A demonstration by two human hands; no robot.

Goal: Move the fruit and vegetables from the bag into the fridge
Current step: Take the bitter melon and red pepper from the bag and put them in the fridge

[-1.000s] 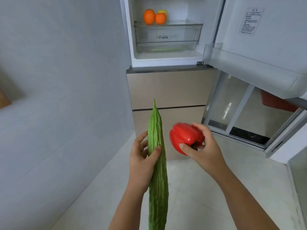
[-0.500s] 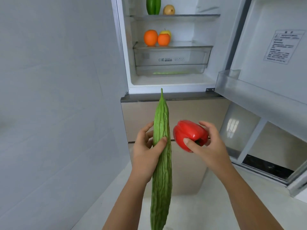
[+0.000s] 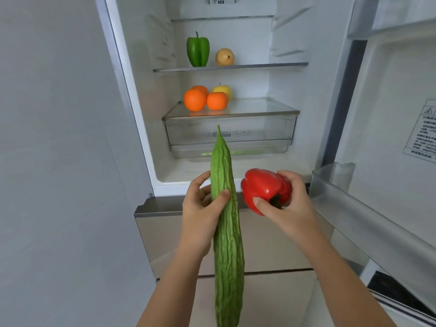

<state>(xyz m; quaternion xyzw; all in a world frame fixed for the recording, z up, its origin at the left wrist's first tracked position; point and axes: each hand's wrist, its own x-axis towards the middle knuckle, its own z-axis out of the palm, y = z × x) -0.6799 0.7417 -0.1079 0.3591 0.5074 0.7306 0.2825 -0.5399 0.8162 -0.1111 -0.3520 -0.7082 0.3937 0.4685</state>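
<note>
My left hand (image 3: 201,208) grips a long green ridged gourd (image 3: 227,232), held upright with its tip pointing at the fridge. A red bell pepper (image 3: 264,187) sits in my right hand (image 3: 291,204), stem side toward me. Both are held just in front of the open fridge (image 3: 165,171), below its lowest shelf. Inside, a green bell pepper (image 3: 197,50) and a yellow pear (image 3: 224,57) stand on the upper glass shelf (image 3: 271,65). Two oranges (image 3: 195,99) and a yellow apple (image 3: 223,90) rest on the cover above the clear drawer (image 3: 259,131). No bag is in view.
The fridge door (image 3: 389,138) stands open on the right, with a clear door bin (image 3: 354,208) beside my right hand. A grey wall (image 3: 59,161) runs close along the left. Beige lower drawers (image 3: 271,244) are shut below my hands.
The view has risen and closed in on the fridge, so the upper shelf with the green pepper and pear now shows. Both hands keep their hold and have come closer to the fridge opening.
</note>
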